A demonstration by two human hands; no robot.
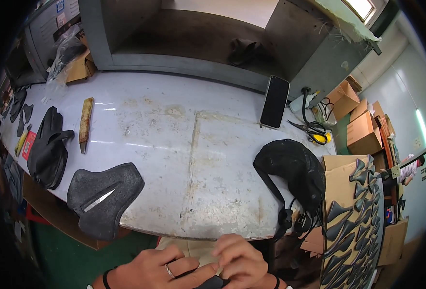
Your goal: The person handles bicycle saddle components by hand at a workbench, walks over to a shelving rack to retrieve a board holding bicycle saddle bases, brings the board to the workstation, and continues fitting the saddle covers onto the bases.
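Your left hand and right hand at 6 o'clock, below tabletop edge, fingers curled together pinching small dark piece, mostly hidden. Step looks like fiddling with piece between fingertips. Next move calls for steady pinch. Grey felt at 8 o'clock, untouched.

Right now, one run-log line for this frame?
left hand: gripping small dark piece | right hand: pinching same piece | bench: grey felt piece, black mesh bag, phone
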